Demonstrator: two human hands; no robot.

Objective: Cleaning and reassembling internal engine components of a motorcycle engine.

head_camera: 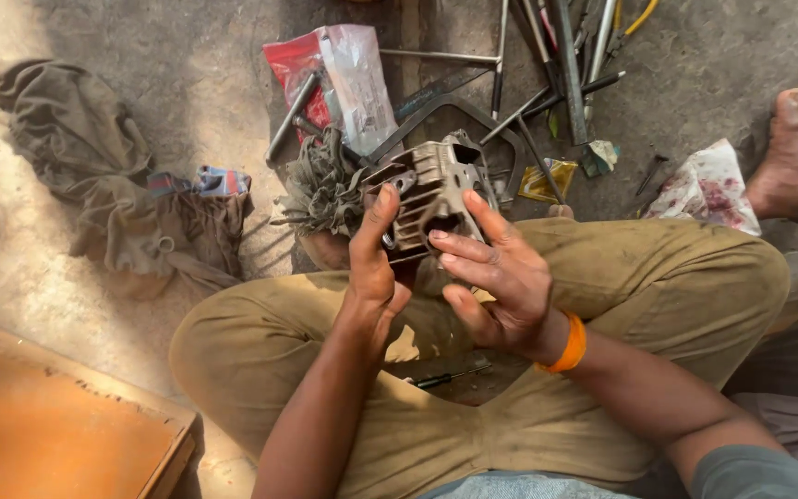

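- Grey finned cast-metal engine block (431, 189) held up over crossed legs in khaki trousers (658, 277), both hands on it.
- Left hand (373, 263) gripped block's left side, thumb pressed on fins.
- Right hand (496, 277) clasped block's right side, fingers (487, 217) spread across face; orange wristband (572, 345) on that wrist.
- Wad of dirty grey rag (323, 189) touching block's left edge.
- Red-and-clear plastic packet (339, 79) beyond block.
- Pile of metal rods and tools (556, 65) beyond block, to right.
- Crumpled brown cloth (94, 166) well left of block.
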